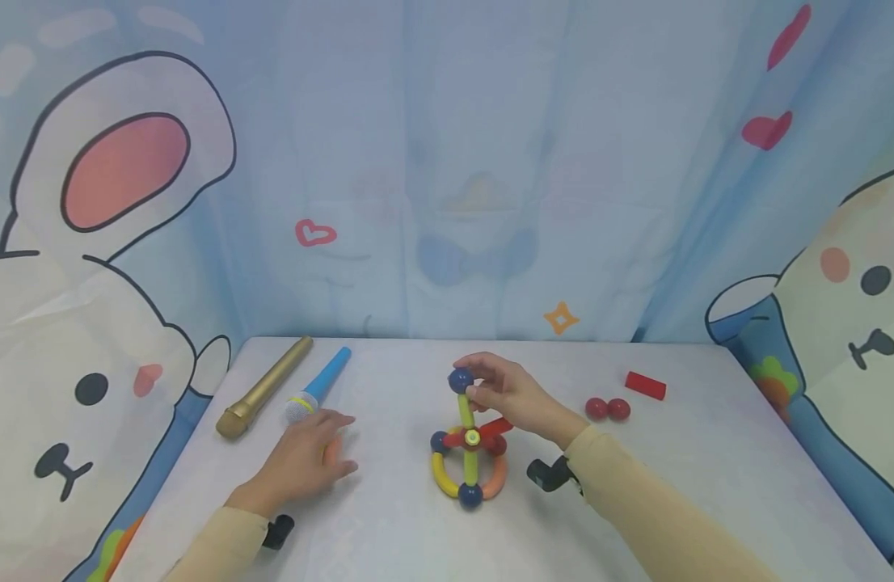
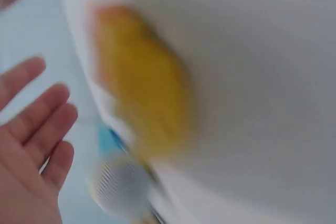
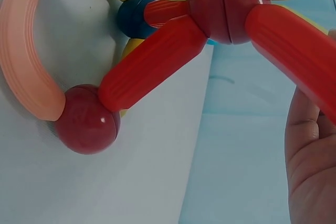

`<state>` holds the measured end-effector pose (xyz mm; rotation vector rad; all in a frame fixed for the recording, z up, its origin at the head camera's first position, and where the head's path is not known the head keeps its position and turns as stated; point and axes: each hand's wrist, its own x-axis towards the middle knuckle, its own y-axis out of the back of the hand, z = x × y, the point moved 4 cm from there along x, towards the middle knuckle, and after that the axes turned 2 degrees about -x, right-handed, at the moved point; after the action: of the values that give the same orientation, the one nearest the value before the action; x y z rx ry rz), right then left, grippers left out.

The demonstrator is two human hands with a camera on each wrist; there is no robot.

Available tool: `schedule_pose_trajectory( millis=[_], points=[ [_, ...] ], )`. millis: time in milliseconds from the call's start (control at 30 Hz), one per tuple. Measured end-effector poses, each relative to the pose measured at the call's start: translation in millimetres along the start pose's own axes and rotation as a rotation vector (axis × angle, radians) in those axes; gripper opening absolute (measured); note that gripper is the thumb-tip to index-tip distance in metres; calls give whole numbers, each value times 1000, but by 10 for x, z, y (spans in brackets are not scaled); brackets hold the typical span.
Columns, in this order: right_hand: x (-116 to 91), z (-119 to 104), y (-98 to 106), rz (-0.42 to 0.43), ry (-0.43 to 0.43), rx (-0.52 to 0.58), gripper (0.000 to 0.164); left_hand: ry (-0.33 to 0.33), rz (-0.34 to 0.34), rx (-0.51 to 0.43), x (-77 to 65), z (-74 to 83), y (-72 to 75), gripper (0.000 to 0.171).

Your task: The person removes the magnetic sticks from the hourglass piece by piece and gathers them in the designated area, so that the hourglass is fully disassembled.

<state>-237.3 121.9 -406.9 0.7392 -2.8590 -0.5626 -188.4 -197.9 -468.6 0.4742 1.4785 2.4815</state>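
Near the table's middle stands a magnetic stick-and-ball construction, with a yellow curved rod (image 1: pixel 443 475) and a salmon curved rod (image 1: pixel 496 477) in its base ring. Red and green rods meet at its central red ball (image 3: pixel 226 6). My right hand (image 1: pixel 523 400) pinches the blue ball (image 1: pixel 461 380) on top between thumb and fingers. Off to the left, my left hand (image 1: pixel 301 461) has its fingers extended over an orange piece (image 1: pixel 332 449), partly hidden by the hand. In the left wrist view a yellow piece (image 2: pixel 147 82) with an orange end is blurred, apart from the fingers.
Beyond my left hand lie a blue toy microphone (image 1: pixel 325 380) and a gold microphone (image 1: pixel 265 388). Two red balls (image 1: pixel 607 409) and a red rod (image 1: pixel 645 385) lie at the right. A printed curtain (image 1: pixel 476 162) hangs behind the white table (image 1: pixel 389 533).
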Motion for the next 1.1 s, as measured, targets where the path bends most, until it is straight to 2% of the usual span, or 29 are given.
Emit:
schedule_pose_trajectory(
  millis=[100,267,367,467,600,767,967,1100],
  points=[
    [-8,-15,-3,-8,14,-6,45,17,7,-191,149,281,-50,49],
    [-43,-21,16,-15,26,-15,46,67,-94,-624,447,870,-322,43],
    [-57,-37,25,-10,15,-17,44,74,-133,-755,605,1104,-479,39],
    [-69,-62,31,-2,-9,-8,42,68,-152,-805,707,1231,-575,35],
    [-72,-84,37,-7,-5,11,41,61,-163,-853,763,1313,-633,34],
    [-49,-55,33,-16,15,9,41,61,-173,-894,768,1322,-660,33],
    [-54,-1,18,-35,32,42,43,70,-171,-888,767,1324,-663,31],
    [-49,23,75,28,41,77,45,87,-164,-871,767,1312,-671,29]
  ],
)
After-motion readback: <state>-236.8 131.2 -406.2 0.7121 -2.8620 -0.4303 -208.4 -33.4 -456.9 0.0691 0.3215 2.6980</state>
